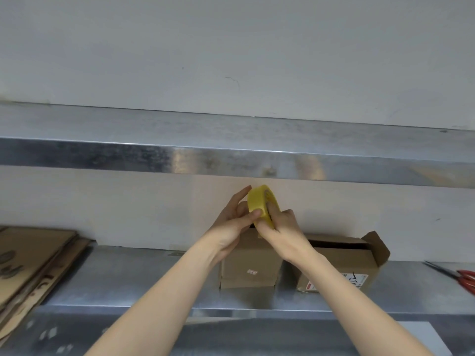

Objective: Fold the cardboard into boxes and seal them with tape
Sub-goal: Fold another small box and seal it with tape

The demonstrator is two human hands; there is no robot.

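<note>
While it is held up in front of the pale wall [128,206], the yellow roll of clear packing tape [260,202] stands on edge, just above the small closed brown cardboard box [249,263]. Both hands are on it. The left grip [232,222] pinches the roll, with the thumb pressed on its outer band and the straight fingers behind it. The right grip [282,232] is closed on the lower right of the roll, with its fingers curled round the rim (whether they reach into the core I cannot tell).

The small box sits on the grey metal worktop [128,278], and the wrists hide its top. Just beside it on the right stands a larger brown cardboard box with a printed label [341,263], its end flap open and standing up; the right forearm crosses its near corner.

Far left on the worktop lies a stack of flattened brown cardboard sheets [28,258]. Red-handled scissors [462,277] lie at the far right edge. A long steel shelf [231,155] runs overhead, close above the roll.
</note>
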